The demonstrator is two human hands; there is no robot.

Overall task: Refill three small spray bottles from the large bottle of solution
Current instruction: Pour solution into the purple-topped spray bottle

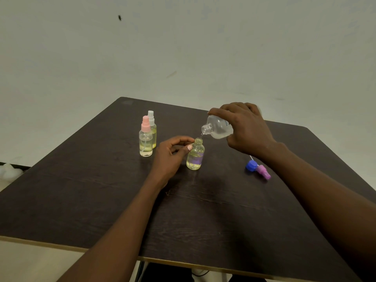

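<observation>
The right hand (247,129) grips the large bottle (218,128), tipped over the open small bottle (195,155) mid-table (81,190), which the left hand (169,157) pinches at its neck.

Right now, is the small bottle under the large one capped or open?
Open. The small bottle has a bare threaded neck, and the purple spray top lies on the table beside the blue cap.

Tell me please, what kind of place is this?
Probably a plain indoor room, not a workshop: a dark wooden table against a bare pale wall, holding only small spray bottles.
</observation>
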